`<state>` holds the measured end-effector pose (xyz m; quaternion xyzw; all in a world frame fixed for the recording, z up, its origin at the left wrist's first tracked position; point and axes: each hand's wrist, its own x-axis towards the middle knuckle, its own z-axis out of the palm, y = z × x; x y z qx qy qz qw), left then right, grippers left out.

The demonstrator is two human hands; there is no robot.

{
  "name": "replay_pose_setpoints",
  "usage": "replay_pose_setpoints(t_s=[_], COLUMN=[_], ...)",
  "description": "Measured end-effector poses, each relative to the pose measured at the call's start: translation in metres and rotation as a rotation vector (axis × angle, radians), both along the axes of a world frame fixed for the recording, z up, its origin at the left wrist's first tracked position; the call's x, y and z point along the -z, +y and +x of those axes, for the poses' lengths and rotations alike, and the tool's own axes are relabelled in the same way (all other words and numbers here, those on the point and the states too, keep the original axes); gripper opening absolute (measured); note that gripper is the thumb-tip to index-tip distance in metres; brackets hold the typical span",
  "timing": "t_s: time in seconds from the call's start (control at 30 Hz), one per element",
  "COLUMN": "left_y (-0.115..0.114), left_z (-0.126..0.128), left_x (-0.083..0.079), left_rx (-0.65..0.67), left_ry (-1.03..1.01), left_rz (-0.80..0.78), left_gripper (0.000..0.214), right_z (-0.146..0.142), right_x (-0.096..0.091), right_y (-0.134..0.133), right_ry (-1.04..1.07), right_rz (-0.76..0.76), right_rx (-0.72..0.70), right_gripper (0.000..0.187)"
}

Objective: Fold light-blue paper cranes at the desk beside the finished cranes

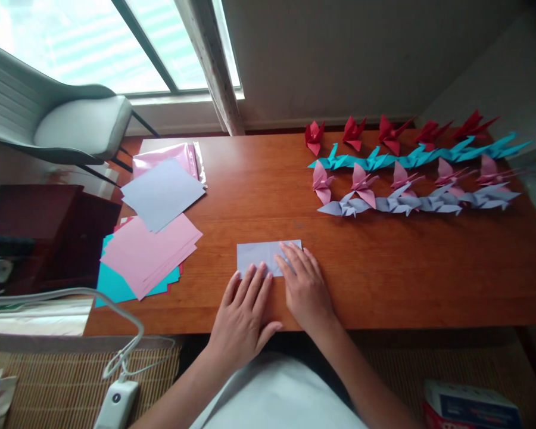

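Observation:
A lavender sheet of origami paper (259,254), folded into a rectangle, lies flat on the wooden table (259,196) in front of me. My left hand (245,310) rests with its fingers stretched out, the fingertips on the paper's near left edge. On the right part of the same paper lie the fingertips of my right hand (306,280), its fingers extended and slightly bent. Neither hand grips anything. Part of the paper's right end and near edge is hidden under my fingers.
Lavender sheets (163,193), pink sheets (149,253) and blue sheets (116,283) are stacked at the left, near a pink plastic packet (165,159). At the back right stand rows of folded cranes: red (389,134), blue (375,159), pink (363,183) and lavender (399,202).

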<state>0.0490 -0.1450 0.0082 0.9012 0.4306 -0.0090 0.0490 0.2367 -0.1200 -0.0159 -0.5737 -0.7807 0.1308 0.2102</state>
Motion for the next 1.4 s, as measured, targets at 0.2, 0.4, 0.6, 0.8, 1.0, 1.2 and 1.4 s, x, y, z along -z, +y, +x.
replay_pose_setpoints(t_s=[0.2,0.4,0.6,0.8,1.0,1.2,1.4], left_y=[-0.003,-0.011,-0.011,-0.005,-0.006,-0.006,-0.006], left_z=[-0.038,-0.055,-0.031,-0.017,-0.018,-0.017,-0.018], left_x=[-0.012,-0.008,-0.002,0.002,0.006,0.004,0.004], left_rx=[-0.031,-0.128,-0.123,-0.041,-0.057,-0.073,-0.081], left_ry=[0.039,-0.002,-0.131,-0.116,-0.134,-0.153,-0.157], left_rz=[0.067,0.076,0.106,0.044,0.044,0.052,0.049], left_gripper=[0.085,0.082,0.079,0.069,0.068,0.064,0.065], right_z=[-0.001,0.001,0.004,0.000,-0.025,-0.034,-0.019], right_x=[0.000,0.001,0.007,0.004,0.002,0.001,0.000], right_y=[0.000,-0.002,-0.001,-0.012,-0.046,-0.052,-0.059], right_ry=[-0.001,-0.034,-0.046,-0.021,-0.103,-0.142,-0.179], right_rz=[-0.005,0.017,0.065,0.194,0.107,0.069,0.103], right_rx=[0.005,-0.004,-0.024,0.012,-0.004,0.093,0.259], right_gripper=[0.043,0.043,0.044,0.041,0.047,0.047,0.048])
